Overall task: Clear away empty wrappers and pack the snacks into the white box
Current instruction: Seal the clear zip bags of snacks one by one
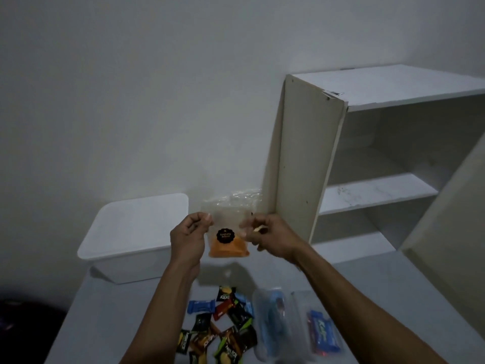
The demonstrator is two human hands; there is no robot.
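Observation:
Both my hands hold up a clear plastic pouch [228,243] with orange snack in its bottom and a black round label. My left hand [189,237] pinches its left edge; my right hand [267,236] pinches its right edge. The pouch hangs above the table, just right of the white box [136,240], which stands open at the table's back left. Below my arms lie several small wrapped snacks [223,327] in black, blue, red and green wrappers. A clear wrapper with a blue item [273,321] and a blue-red packet in clear plastic [324,334] lie to their right.
A white shelf unit [367,164] with bare shelves stands at the back right, its side panel close to my right hand. A white panel [446,219] leans at the far right. The grey table top [105,319] ends at its left edge beside a dark floor.

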